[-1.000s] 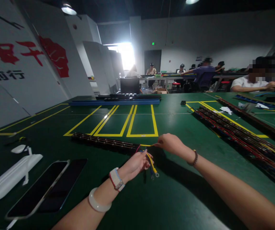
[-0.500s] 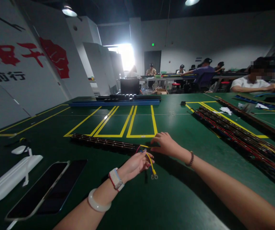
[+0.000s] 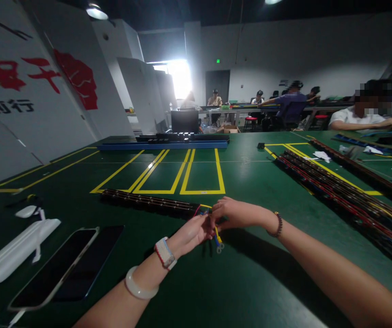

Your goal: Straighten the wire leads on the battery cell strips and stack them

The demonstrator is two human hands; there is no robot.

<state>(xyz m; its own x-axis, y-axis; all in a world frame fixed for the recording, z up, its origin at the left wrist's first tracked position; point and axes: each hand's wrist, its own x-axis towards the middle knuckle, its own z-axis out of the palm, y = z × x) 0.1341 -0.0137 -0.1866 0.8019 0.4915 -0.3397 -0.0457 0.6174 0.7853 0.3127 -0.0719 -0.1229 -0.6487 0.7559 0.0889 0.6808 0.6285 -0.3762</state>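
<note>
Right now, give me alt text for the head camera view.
Two bare hands, left hand and right hand, meet over the wire ends of a dark bundled harness on a green table. Two phones lie at left; more harnesses at right.

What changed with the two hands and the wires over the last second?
The right hand drew back from the yellow wire it was stretching out and came in against the left hand, so both now pinch the wire ends together. The left hand kept its grip on the wires. The long harness, the phones and the green table stayed put.
</note>
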